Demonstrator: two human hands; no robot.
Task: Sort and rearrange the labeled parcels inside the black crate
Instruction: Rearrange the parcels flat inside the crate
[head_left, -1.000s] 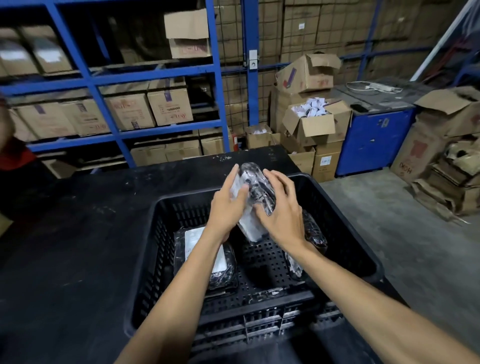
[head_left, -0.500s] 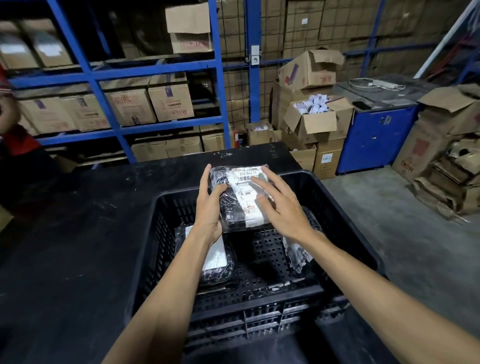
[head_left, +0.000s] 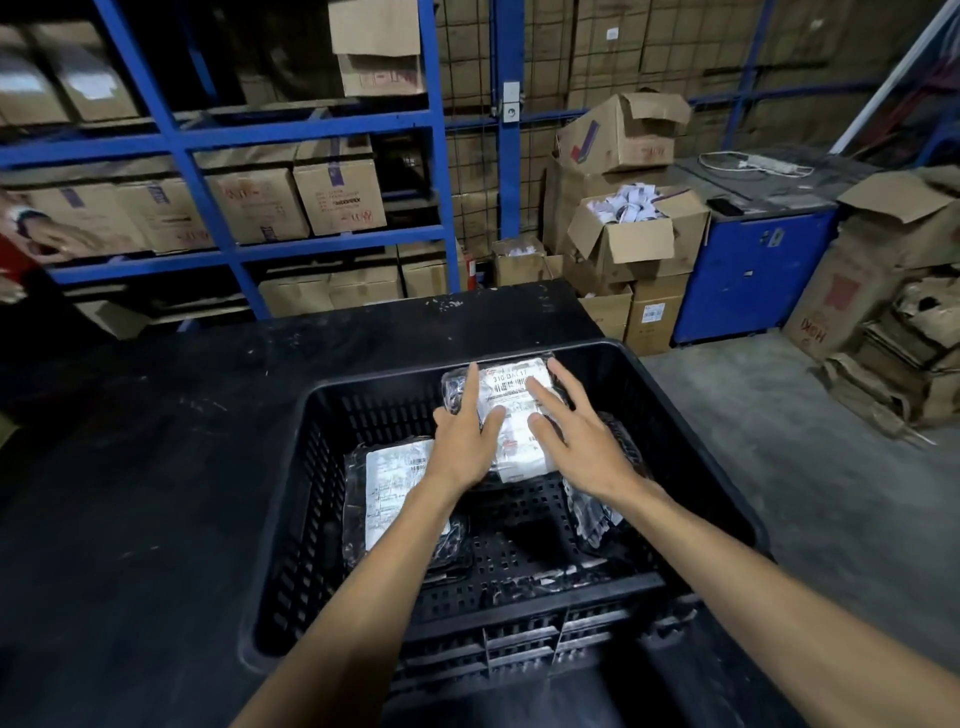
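Hands, left (head_left: 464, 439) and right (head_left: 576, 441), each grip open and fingers spread, press a parcel (head_left: 511, 415) label-up against the crate's (head_left: 691, 452) far wall, apparently to seat it flat and readable beside the others.

A warehouse or stockroom: blue steel racking (head_left: 208, 135) stacked with cardboard cartons (head_left: 337, 195), loose boxes (head_left: 623, 244) piled on a concrete floor (head_left: 831, 493).

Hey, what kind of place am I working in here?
Most likely a warehouse or parcel packing area: blue metal racks stacked with cardboard boxes, more open boxes piled on the concrete floor, and labeled parcels in a black crate.
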